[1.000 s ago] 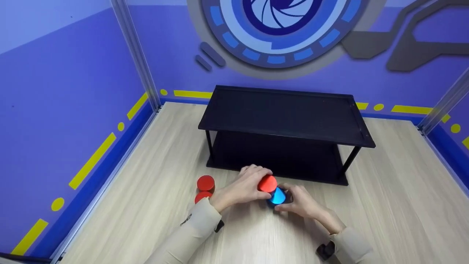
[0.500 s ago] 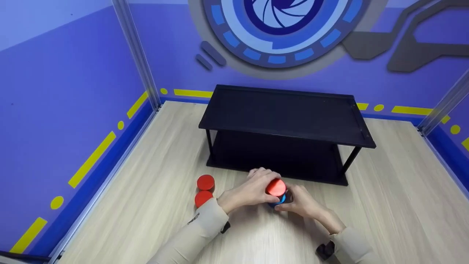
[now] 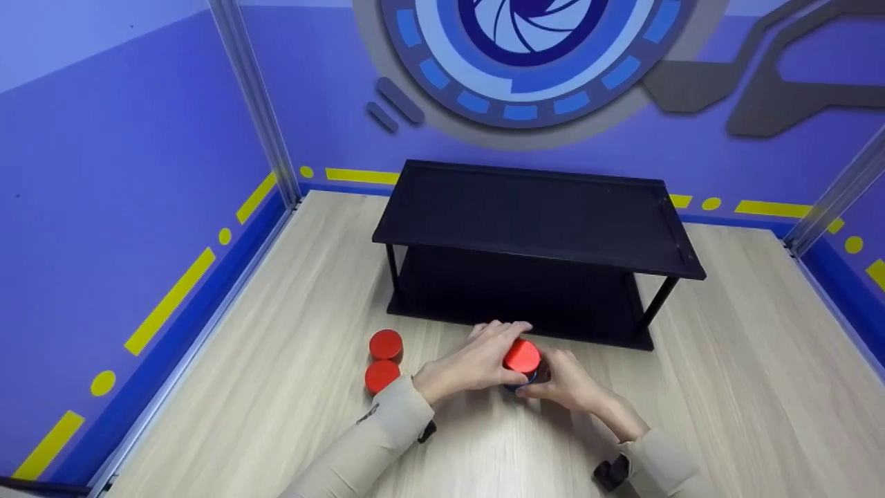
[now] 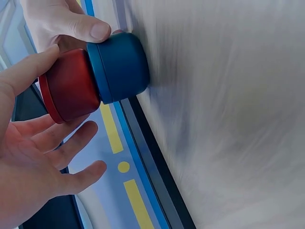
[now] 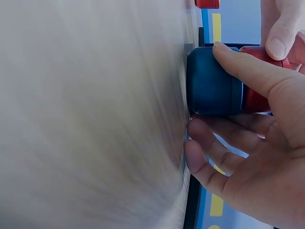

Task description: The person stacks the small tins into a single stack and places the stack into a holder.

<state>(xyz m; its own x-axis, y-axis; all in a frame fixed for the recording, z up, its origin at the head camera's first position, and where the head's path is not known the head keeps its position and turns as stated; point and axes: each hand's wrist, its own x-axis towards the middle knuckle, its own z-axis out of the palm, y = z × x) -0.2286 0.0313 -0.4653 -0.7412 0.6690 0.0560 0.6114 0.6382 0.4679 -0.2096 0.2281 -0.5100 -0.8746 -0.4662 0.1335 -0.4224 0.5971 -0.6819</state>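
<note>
A red round canister (image 3: 522, 355) stands on top of a blue one, their ends meeting in both wrist views. My left hand (image 3: 477, 361) holds the red canister between thumb and fingers, its lower fingers spread apart in the left wrist view. Low on the stack, my right hand (image 3: 572, 382) grips the blue canister (image 5: 209, 83), which stands on the table; from the head, little of it shows under the red one. Beside my left forearm are two more red canisters, the farther one (image 3: 386, 344) and the nearer one (image 3: 382, 375).
A black two-level rack (image 3: 539, 218) stands just beyond my hands, its lower shelf (image 3: 525, 283) close to the fingers. Blue panels with yellow marks (image 3: 173, 297) wall in the wooden table (image 3: 747, 387) at the left, back and right.
My left hand has moved right with the red canister, from beside and partly over the blue canister to on top of it. The right hand has stayed at the blue canister.
</note>
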